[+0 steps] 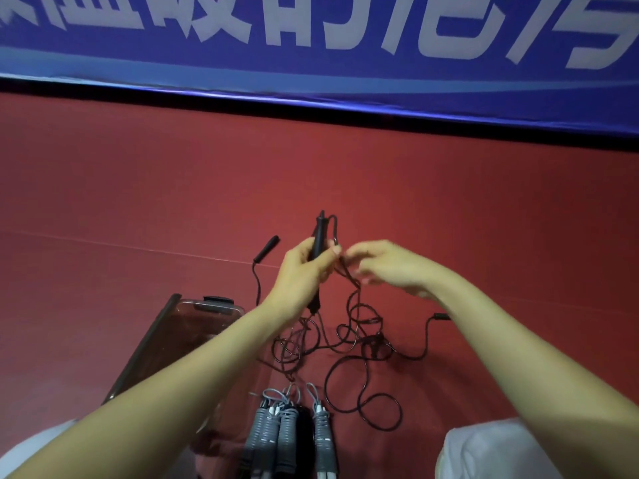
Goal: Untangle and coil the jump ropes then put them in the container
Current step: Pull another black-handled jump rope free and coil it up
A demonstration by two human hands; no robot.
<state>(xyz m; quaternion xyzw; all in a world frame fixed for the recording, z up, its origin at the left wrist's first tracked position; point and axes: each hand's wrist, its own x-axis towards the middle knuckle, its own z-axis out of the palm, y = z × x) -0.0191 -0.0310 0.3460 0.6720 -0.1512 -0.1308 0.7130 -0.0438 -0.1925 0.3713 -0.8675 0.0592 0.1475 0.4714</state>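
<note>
Roughly midway by the look: grey ropes [287,430] coiled and bundled just beside the clear container [148,344], apparently not inside yet; black rope [349,340] mostly a loose tangle on the floor, spare handle [267,248] lying apart. Left hand [304,271] curled round the black handle [318,236] held upright, right hand [390,267] blurred at the cord, pinching or not cannot tell. Red floor [138,188], blue banner [311,57] with white characters along the back

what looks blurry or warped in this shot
Head view: the right hand is smeared by motion blur at the fingers; the left hand gripping the black handle is sharper; the blue banner bows along its lower edge from wide-angle distortion; lighting dim, no hard shadows.
</note>
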